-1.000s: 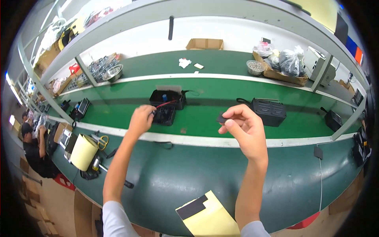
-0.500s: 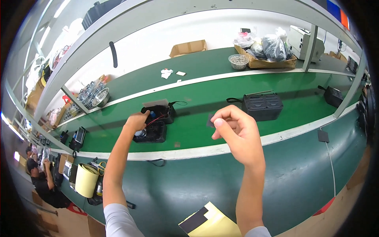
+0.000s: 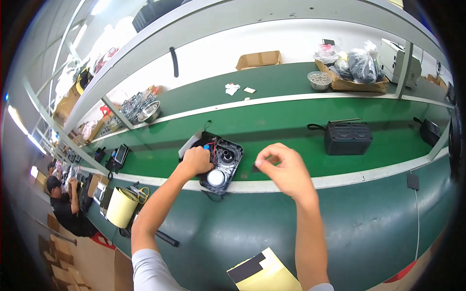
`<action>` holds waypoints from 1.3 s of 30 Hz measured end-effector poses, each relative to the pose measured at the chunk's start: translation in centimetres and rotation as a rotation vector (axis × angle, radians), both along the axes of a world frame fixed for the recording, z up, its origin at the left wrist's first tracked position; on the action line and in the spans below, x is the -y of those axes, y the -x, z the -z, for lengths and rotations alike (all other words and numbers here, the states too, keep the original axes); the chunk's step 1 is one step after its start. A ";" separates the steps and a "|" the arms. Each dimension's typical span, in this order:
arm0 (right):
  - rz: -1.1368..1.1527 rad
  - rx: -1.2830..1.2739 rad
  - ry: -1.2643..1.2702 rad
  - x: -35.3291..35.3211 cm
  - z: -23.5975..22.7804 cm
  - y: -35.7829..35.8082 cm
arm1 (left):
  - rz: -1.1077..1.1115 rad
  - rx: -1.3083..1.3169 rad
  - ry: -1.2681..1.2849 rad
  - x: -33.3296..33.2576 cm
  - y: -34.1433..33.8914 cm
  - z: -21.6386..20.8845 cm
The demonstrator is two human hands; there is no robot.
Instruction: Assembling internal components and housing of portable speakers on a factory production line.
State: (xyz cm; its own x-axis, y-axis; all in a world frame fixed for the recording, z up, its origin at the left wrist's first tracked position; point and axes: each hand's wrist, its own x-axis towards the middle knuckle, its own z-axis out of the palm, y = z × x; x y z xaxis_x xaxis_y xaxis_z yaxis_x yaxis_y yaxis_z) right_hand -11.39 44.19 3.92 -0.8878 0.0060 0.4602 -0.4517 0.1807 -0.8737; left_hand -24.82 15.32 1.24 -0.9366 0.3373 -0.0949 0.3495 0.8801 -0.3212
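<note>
A black portable speaker case lies opened on the green belt. Its front half (image 3: 234, 151) is tilted, the inside facing up, with a round silvery speaker magnet (image 3: 216, 178) in it and red wires running to the other half. My left hand (image 3: 196, 161) is closed on the case where the two halves meet, its fingertips partly hidden inside. To the right, above the belt's near edge, my right hand (image 3: 285, 169) pinches a small dark square pad (image 3: 255, 169) between thumb and forefinger, apart from the case.
A closed black speaker (image 3: 347, 137) stands right on the belt, another (image 3: 430, 131) beyond it. Yellow backing sheet with black foam (image 3: 264, 274) lies on the near bench. A yellow roll (image 3: 122, 207) and scissors (image 3: 143, 195) sit left. A co-worker (image 3: 68, 208) is at far left.
My left hand has turned the opened case and brought it nearer the belt's front edge. The right hand still holds the pad, a little closer to the case. The whole view has shifted.
</note>
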 end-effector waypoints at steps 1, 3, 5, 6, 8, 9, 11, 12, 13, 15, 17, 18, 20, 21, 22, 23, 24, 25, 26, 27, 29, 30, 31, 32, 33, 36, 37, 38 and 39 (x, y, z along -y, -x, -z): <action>-0.013 0.049 -0.032 1.1 0.4 0.4 | -0.087 0.013 -0.041 -0.1 -2.2 -0.1; -0.091 0.178 -0.116 3.3 1.2 0.9 | -0.209 0.016 -0.213 -0.1 -7.1 0.2; -0.263 0.206 -0.221 6.6 3.0 1.5 | -0.234 0.022 -0.320 1.9 -11.5 2.0; -0.392 0.191 -0.263 7.5 4.2 1.7 | -0.274 0.045 -0.353 1.8 -13.5 2.7; -0.605 0.259 -0.366 9.9 4.7 1.2 | -0.406 0.008 -0.490 2.0 -17.4 4.6; -0.655 0.319 -0.442 10.4 4.6 0.8 | -0.437 0.004 -0.517 2.0 -18.3 4.9; -0.688 0.297 -0.532 10.9 4.8 0.2 | -0.515 -0.059 -0.619 1.8 -19.9 5.1; -0.693 0.273 -0.588 11.3 5.0 -0.1 | -0.549 -0.066 -0.642 1.9 -20.2 5.3; -0.639 0.245 -0.718 11.7 5.4 -0.4 | -0.516 -0.110 -0.640 2.0 -20.3 5.4; -0.644 0.250 -0.742 12.5 5.0 -1.3 | -0.506 -0.155 -0.663 2.1 -20.2 5.8; -0.574 0.205 -0.774 13.3 5.4 -1.6 | -0.522 -0.148 -0.667 2.5 -20.1 6.6; -0.580 0.203 -0.785 13.6 5.7 -1.6 | -0.522 -0.138 -0.656 2.6 -20.2 6.8; -0.513 0.255 -0.746 13.9 6.1 -1.5 | -0.529 -0.141 -0.665 2.5 -20.3 7.1; -0.516 0.254 -0.751 14.0 6.2 -1.3 | -0.529 -0.144 -0.665 2.4 -20.3 7.1; -0.505 0.289 -0.761 14.0 6.3 -1.3 | -0.530 -0.141 -0.669 2.2 -20.3 7.1; -0.493 0.324 -0.770 14.0 6.3 -1.4 | -0.534 -0.139 -0.665 1.9 -20.2 6.9; -0.492 0.326 -0.772 14.1 6.1 -1.6 | -0.537 -0.137 -0.660 1.7 -20.2 6.7; -0.354 0.280 -0.875 14.3 5.8 -2.1 | -0.556 -0.144 -0.646 1.5 -20.4 6.2; -0.214 0.232 -0.973 14.5 5.6 -2.4 | -0.557 -0.143 -0.643 1.6 -20.7 6.1; -0.211 0.272 -0.966 14.5 5.6 -2.1 | -0.552 -0.153 -0.633 1.7 -21.0 6.0; -0.243 0.280 -0.976 14.1 5.9 -2.1 | -0.531 -0.166 -0.624 1.4 -22.1 4.7; -0.261 0.294 -0.992 13.3 6.0 -1.7 | -0.566 -0.102 -0.678 0.4 -22.9 2.8; -0.240 0.310 -1.009 12.3 5.6 -1.5 | -0.592 -0.033 -0.733 -0.6 -23.2 1.3; -0.239 0.316 -1.002 12.1 5.5 -1.5 | -0.590 -0.028 -0.726 -0.9 -24.1 0.4; -0.170 0.231 -0.928 11.5 5.4 -1.2 | -0.335 -0.082 -0.758 -1.2 -24.6 -0.2; -0.073 0.121 -0.750 11.1 4.8 -0.9 | 0.053 -0.202 -0.605 -2.1 -25.5 0.9; -0.032 0.095 -0.763 10.3 5.8 -0.1 | 0.074 -0.197 -0.516 -2.4 -24.5 2.5; 0.014 0.072 -0.777 9.5 6.9 0.8 | 0.085 -0.199 -0.512 -2.7 -23.4 3.6; 0.023 0.072 -0.772 9.0 7.2 1.5 | 0.098 -0.081 -0.469 -2.8 -22.3 4.5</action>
